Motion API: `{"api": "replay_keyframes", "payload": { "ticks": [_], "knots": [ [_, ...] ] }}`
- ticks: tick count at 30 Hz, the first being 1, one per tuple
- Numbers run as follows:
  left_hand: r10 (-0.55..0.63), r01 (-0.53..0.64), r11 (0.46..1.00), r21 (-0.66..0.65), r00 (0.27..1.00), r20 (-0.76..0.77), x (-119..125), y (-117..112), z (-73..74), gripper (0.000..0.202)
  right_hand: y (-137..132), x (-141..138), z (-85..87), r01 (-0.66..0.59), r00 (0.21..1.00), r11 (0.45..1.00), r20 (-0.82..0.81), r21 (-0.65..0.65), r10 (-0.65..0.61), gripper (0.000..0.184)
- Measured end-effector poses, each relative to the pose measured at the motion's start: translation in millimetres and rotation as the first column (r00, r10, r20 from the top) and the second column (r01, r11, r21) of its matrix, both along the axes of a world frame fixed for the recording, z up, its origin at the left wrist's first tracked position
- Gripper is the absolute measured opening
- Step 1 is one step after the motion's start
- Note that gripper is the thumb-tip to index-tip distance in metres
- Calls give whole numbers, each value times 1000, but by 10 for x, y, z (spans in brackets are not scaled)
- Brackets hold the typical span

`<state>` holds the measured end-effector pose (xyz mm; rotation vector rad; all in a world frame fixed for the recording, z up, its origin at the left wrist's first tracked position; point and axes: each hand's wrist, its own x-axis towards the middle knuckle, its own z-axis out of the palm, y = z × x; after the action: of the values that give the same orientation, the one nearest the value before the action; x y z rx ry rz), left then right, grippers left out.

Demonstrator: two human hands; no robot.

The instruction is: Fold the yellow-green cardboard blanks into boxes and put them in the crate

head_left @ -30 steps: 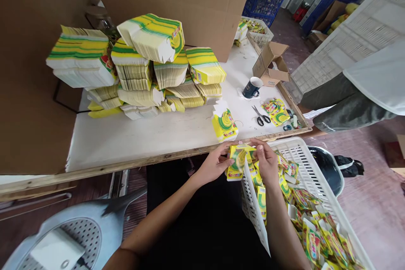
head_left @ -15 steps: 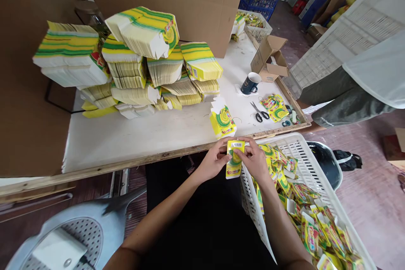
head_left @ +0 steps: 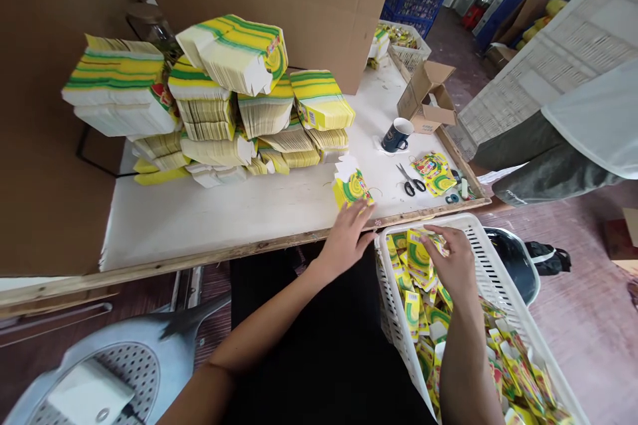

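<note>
My left hand (head_left: 345,239) reaches to the table's front edge, its fingertips over the near end of a small pile of yellow-green flat cartons (head_left: 351,186). Its fingers are stretched out and the thumb stands apart; whether it grips a carton cannot be seen. Over the white plastic basket (head_left: 471,220) hovers my right hand (head_left: 452,262), thumb and forefinger slightly apart with nothing visibly held. Just left of those fingertips, a small yellow box (head_left: 417,251) with a barcode rests on the other filled-looking boxes (head_left: 413,312) in the basket.
Bundles of flat cartons (head_left: 214,113) are stacked along the back of the table (head_left: 219,226). To the right are a dark mug (head_left: 395,136), scissors (head_left: 411,180), printed packets (head_left: 434,172) and an open cardboard box (head_left: 427,99). A person's leg (head_left: 528,159) is beyond the table's right end.
The yellow box that both hands held is out of them and a box lies in the basket by my right hand. My right hand moved right; my left hand moved forward to the cartons.
</note>
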<state>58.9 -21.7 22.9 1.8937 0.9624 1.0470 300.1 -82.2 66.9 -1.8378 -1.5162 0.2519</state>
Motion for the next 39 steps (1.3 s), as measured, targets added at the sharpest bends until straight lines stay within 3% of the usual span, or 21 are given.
{"api": "replay_keyframes", "payload": {
  "ticks": [2,5,9,13,15,17,20,22,25,27,29,31,32,39],
  "knots": [
    [86,-82,996,42,989,-118,-20,150,-103,58,-22,85,-11,1,1000,1000,15,-13,-1,39],
    [122,-114,992,57,978,-168,-41,275,-266,46,-20,-9,-94,-65,990,992,-131,-107,51,38],
    [152,-149,986,74,988,-37,-77,245,-381,31,52,-348,-198,-89,921,986,-389,-139,28,42],
    [227,-248,960,130,960,162,-138,101,-361,32,176,-656,-212,-112,806,983,-592,-146,4,50],
    [171,-218,954,206,959,227,-157,-1,-330,34,232,-767,-206,-122,702,982,-712,-146,-19,55],
    [44,-116,944,308,972,232,-158,-114,-299,36,268,-840,-201,-99,597,987,-801,-128,-44,55],
    [-128,26,918,397,964,235,-132,-260,-245,41,274,-876,-185,-34,543,995,-838,-95,-62,53],
    [-90,-13,953,301,941,325,-116,-306,-190,45,246,-873,-170,-24,546,997,-836,-75,-50,54],
    [91,-43,994,-100,836,541,-117,-267,-77,57,180,-885,-162,-92,546,993,-838,-72,-10,51],
    [119,149,928,-341,750,650,-139,-197,-4,62,140,-922,-175,-156,527,984,-850,-84,11,49],
    [89,379,800,-464,691,718,-172,-136,49,67,114,-972,-196,-199,498,975,-867,-94,18,47],
    [68,505,697,-510,661,748,-201,-110,77,69,102,-1017,-213,-225,474,969,-881,-105,15,45],
    [64,531,675,-513,650,757,-211,-111,84,69,100,-1034,-218,-231,465,967,-885,-106,14,45],
    [20,473,761,-444,667,745,-176,-142,69,58,89,-1054,-211,-194,538,978,-842,-72,45,40]
  ]
}}
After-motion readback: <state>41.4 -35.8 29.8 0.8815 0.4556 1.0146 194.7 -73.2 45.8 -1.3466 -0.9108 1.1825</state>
